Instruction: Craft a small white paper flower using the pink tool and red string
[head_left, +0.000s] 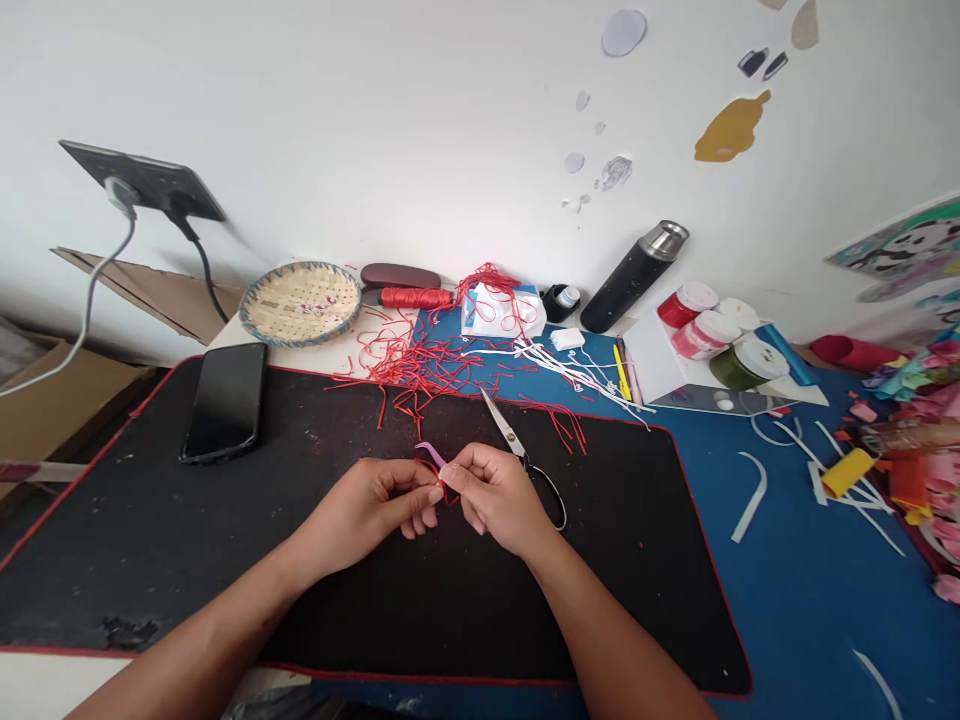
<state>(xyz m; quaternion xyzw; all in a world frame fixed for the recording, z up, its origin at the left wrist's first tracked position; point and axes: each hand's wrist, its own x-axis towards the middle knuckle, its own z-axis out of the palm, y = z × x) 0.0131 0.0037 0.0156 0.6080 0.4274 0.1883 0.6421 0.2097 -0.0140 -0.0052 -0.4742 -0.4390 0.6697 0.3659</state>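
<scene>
Over the black mat (465,610) my two hands meet with their fingertips almost touching. My left hand (375,510) pinches a red cord (451,494) between thumb and forefinger. On the other side of it, my right hand (501,497) is closed in a pinch at the same cord. A pinkish-purple bent tip, like that of curved tweezers (429,451), shows just beyond the fingertips; whether a hand holds it is hidden. Scissors (513,440) lie behind my right hand, blades pointing away, one black handle loop partly covered by the hand.
Red cord scraps (424,365) and white cords (562,368) lie behind the mat. A phone (225,402) rests at left, near a woven basket (301,303). Along the wall stand a red thread spool (416,297), a black flask (634,277) and lidded jars (750,362).
</scene>
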